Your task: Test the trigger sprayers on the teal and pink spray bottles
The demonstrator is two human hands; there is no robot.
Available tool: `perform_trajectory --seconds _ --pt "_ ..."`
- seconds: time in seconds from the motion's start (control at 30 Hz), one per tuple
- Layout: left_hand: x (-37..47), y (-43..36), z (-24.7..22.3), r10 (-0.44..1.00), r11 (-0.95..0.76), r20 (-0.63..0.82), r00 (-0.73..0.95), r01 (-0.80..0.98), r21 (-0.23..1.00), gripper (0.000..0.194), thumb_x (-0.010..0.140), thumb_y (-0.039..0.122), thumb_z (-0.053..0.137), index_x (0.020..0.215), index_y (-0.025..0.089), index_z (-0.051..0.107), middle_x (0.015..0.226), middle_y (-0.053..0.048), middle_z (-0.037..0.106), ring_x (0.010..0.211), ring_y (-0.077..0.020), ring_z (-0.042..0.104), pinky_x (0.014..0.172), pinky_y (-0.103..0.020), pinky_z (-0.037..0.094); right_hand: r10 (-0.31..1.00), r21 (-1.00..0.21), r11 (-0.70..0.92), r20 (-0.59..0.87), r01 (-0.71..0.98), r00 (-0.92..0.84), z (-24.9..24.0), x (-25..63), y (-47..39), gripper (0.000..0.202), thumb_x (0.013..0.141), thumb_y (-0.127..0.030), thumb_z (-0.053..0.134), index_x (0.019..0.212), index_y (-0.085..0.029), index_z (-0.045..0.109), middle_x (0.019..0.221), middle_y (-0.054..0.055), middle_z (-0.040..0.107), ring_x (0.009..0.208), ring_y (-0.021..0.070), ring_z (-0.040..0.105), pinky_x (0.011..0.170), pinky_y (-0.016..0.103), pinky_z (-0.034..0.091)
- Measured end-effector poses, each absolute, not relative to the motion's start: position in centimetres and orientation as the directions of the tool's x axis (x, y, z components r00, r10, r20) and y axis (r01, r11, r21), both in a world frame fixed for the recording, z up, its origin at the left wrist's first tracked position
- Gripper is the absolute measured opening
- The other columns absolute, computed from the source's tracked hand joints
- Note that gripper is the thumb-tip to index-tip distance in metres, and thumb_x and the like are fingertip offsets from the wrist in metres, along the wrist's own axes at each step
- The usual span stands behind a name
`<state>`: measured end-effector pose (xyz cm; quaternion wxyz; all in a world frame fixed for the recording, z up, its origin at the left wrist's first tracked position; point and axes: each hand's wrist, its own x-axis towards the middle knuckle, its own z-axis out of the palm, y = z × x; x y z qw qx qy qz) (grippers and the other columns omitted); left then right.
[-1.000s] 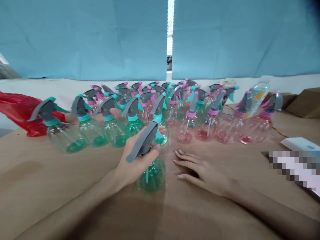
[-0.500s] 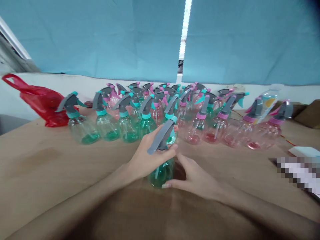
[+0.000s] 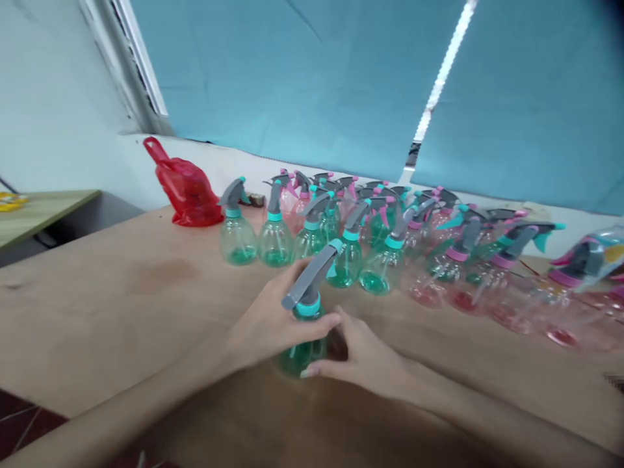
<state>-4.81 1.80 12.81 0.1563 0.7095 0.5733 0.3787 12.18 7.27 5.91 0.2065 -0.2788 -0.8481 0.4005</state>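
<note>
- Spray bottle (image 3: 308,308), the landmark here: green-tinted, with a turquoise collar and grey trigger head, between the two hands above the table (image 3: 121,331); whether its base touches the wood cannot be told.
- Left hand (image 3: 273,328): wrapped around the spray bottle from its left, gripping it below the collar, thumb across the front.
- Right hand (image 3: 370,357): curved at the spray bottle's right, thumb by its lower body; fingertips partly hidden, so whether it grips cannot be told.
- Turquoise-collared bottles (image 3: 344,263): a front row beyond the spray bottle, green liquid at their bottoms.
- Pink-collared bottles (image 3: 463,292): right of the spray bottle and beyond it, blurred.
- Red plastic bag (image 3: 190,198): left of the spray bottle and well beyond it.
- Second table (image 3: 49,208): far left of the spray bottle.
- Blue curtain (image 3: 316,84): behind everything, beyond the spray bottle.
</note>
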Motion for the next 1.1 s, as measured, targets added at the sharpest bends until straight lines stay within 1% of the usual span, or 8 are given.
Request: perform_trajectory --seconds 0.1,0.23,0.3,0.5,0.63,0.77,0.9,1.1 --pt "-6.9 -0.3 12.5 0.945 -0.231 0.327 0.020 0.747 0.623 0.050 0.075 0.031 0.063 0.121 0.021 0.045 0.106 -0.002 0.062 0.097 -0.0225 0.061 0.083 -0.029 0.049 0.624 -0.781 0.539 0.117 0.316 -0.773 6.1 9.9 7.1 0.066 0.066 -0.059 0.072 0.116 -0.023 0.049 0.109 0.008 0.064 0.101 0.0291 0.060 0.080 0.045 0.051" --pt "-9.8 -2.6 11.7 0.931 -0.109 0.350 -0.103 0.837 0.536 0.033 0.078 0.038 0.062 0.104 0.019 0.056 0.101 -0.006 0.064 0.095 -0.0264 0.061 0.081 -0.035 0.051 0.594 -0.780 0.554 0.127 0.290 -0.794 6.4 6.7 6.9 0.071 0.065 -0.060 0.072 0.121 -0.023 0.048 0.113 0.010 0.063 0.104 0.0300 0.059 0.083 0.045 0.051" --pt "-11.1 -3.3 11.3 0.918 -0.072 0.367 -0.150 0.847 0.527 0.036 0.079 0.042 0.062 0.108 0.021 0.054 0.104 -0.007 0.062 0.094 -0.0263 0.061 0.080 -0.037 0.051 0.562 -0.790 0.552 0.115 0.268 -0.819 6.6 5.1 6.9 0.070 0.067 -0.059 0.072 0.122 -0.022 0.048 0.114 0.011 0.063 0.105 0.0302 0.060 0.083 0.045 0.050" --pt "-15.6 -3.8 9.4 0.863 -0.012 0.427 -0.269 0.835 0.550 0.037 0.080 0.047 0.062 0.109 0.025 0.055 0.104 -0.004 0.058 0.095 -0.0243 0.059 0.086 -0.041 0.050 0.470 -0.731 0.630 0.090 0.263 -0.878 7.7 1.1 8.3 0.080 0.065 -0.055 0.075 0.132 -0.023 0.044 0.127 0.013 0.057 0.114 0.0333 0.054 0.090 0.049 0.046" --pt "-19.2 -3.1 8.6 0.836 0.016 0.423 -0.349 0.787 0.616 0.043 0.076 0.050 0.064 0.111 0.027 0.056 0.110 -0.004 0.058 0.099 -0.0261 0.059 0.085 -0.044 0.049 0.525 -0.706 0.656 0.171 0.268 -0.833 9.4 -0.9 10.1 0.083 0.072 -0.058 0.068 0.140 -0.023 0.036 0.137 0.014 0.049 0.118 0.0318 0.051 0.092 0.047 0.044" --pt "-22.4 -1.7 8.9 0.803 -0.043 0.457 -0.383 0.727 0.685 0.044 0.074 0.049 0.065 0.109 0.024 0.056 0.114 -0.006 0.059 0.107 -0.0272 0.056 0.093 -0.046 0.045 0.615 -0.670 0.660 0.221 0.340 -0.757 11.5 -2.7 12.0 0.068 0.078 -0.055 0.062 0.133 -0.017 0.046 0.124 0.016 0.059 0.098 0.0273 0.063 0.082 0.041 0.050" --pt "-25.3 0.4 9.1 0.774 -0.027 0.450 -0.446 0.686 0.727 0.047 0.072 0.048 0.064 0.110 0.022 0.055 0.112 -0.008 0.061 0.104 -0.0275 0.059 0.091 -0.047 0.045 0.643 -0.650 0.664 0.245 0.369 -0.726 12.9 -4.7 13.3 0.059 0.081 -0.043 0.063 0.129 -0.013 0.049 0.121 0.017 0.060 0.092 0.0278 0.065 0.078 0.040 0.051" --pt "-29.2 3.9 8.4 0.699 0.006 0.492 -0.518 0.693 0.721 0.052 0.068 0.049 0.065 0.109 0.019 0.055 0.109 -0.010 0.061 0.105 -0.0294 0.057 0.086 -0.046 0.047 0.660 -0.686 0.625 0.211 0.372 -0.721 13.1 -7.9 14.6 0.053 0.080 -0.040 0.064 0.124 -0.013 0.052 0.089 0.011 0.069 0.069 0.0230 0.068 0.059 0.034 0.053"
